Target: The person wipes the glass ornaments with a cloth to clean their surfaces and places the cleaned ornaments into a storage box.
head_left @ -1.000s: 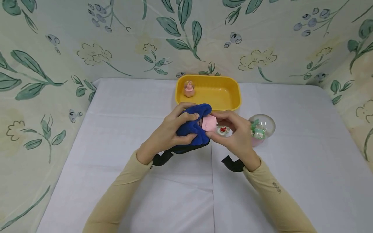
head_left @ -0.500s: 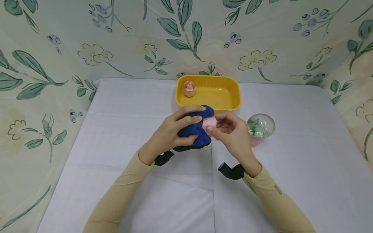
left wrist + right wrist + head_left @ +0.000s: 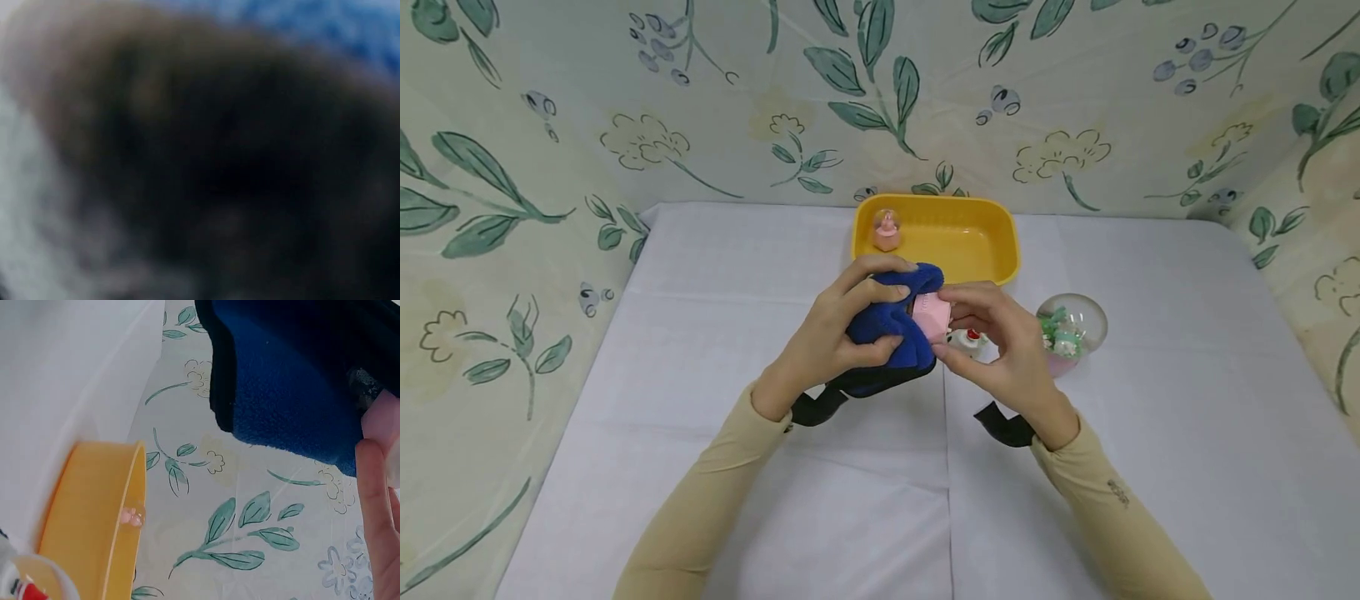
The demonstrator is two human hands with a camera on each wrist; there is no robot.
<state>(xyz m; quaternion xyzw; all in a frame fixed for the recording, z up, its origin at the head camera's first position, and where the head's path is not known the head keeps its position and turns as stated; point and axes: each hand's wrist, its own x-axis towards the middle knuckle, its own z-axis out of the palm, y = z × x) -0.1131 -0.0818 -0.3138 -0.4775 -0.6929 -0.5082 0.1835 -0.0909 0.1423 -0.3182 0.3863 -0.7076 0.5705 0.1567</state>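
My left hand grips a fuzzy blue cloth with black edging, its fingers on top and thumb below. The cloth is bunched around a small pink-based thing, whose other end is hidden in the folds. With fingertips and thumb, my right hand pinches this faceted pink base from the right. In the right wrist view the pink base meets the blue cloth, with a finger against it. The left wrist view is dark and blurred, with some blue cloth along the top.
Behind the hands stands a yellow tray with a small pink snow globe at its left end. A larger snow globe with green figures sits right of my right hand. A small white-and-red item shows behind that hand.
The pink base has turned, so its faceted end now faces the camera more. Both hands dipped slightly, then rose again, still holding the cloth and the pink-based thing.
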